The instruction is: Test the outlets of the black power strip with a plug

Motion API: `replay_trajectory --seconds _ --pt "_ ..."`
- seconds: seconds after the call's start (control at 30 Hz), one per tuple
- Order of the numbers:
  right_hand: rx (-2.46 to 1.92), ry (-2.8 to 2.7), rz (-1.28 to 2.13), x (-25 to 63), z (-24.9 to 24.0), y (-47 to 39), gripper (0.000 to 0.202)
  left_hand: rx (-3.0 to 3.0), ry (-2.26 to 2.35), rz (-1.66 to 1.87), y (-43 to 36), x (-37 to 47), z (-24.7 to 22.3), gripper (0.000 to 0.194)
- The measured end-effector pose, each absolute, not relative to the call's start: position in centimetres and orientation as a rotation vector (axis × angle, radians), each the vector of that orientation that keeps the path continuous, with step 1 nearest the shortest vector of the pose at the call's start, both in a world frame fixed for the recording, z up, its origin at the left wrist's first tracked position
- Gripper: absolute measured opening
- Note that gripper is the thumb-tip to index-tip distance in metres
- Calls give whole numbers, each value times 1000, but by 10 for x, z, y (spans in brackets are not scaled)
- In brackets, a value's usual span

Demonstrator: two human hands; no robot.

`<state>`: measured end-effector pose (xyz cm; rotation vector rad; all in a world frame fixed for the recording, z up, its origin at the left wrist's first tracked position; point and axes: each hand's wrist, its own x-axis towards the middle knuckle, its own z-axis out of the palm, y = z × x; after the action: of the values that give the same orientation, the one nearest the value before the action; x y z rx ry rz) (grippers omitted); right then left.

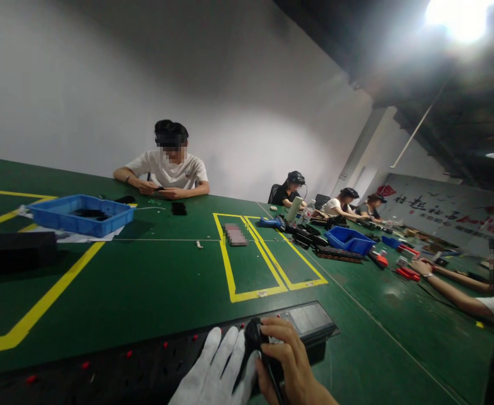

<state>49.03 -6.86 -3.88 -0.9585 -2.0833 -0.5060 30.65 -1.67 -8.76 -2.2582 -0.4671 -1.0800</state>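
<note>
My left hand (pixel 215 368), in a white glove, lies with its fingers stretched out over a long black strip (pixel 116 377) with red buttons. Its thumb comes up against a black corded piece (pixel 254 332). That piece is in my bare right hand (pixel 291 360), the fingers curled round its side. A black cord (pixel 273 382) runs down from it toward the bottom edge. It looks like a plug or adapter, but its lower part is hidden by my fingers. Both hands are close together near the strip's right end.
A blue tray (pixel 82 225) with dark items stands at left, near a black box (pixel 17 250). A phone-like slab (pixel 235 234) lies inside yellow tape. Across the table sits a person (pixel 173 169). Farther right are a blue bin (pixel 348 239), tools and more people.
</note>
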Motion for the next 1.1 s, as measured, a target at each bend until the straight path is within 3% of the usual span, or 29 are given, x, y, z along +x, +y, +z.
replay_trajectory --seconds 1.1 --pt "-988 -2090 -510 487 -36 -71 31 -2315 -482 -1020 -18 306 -88 42"
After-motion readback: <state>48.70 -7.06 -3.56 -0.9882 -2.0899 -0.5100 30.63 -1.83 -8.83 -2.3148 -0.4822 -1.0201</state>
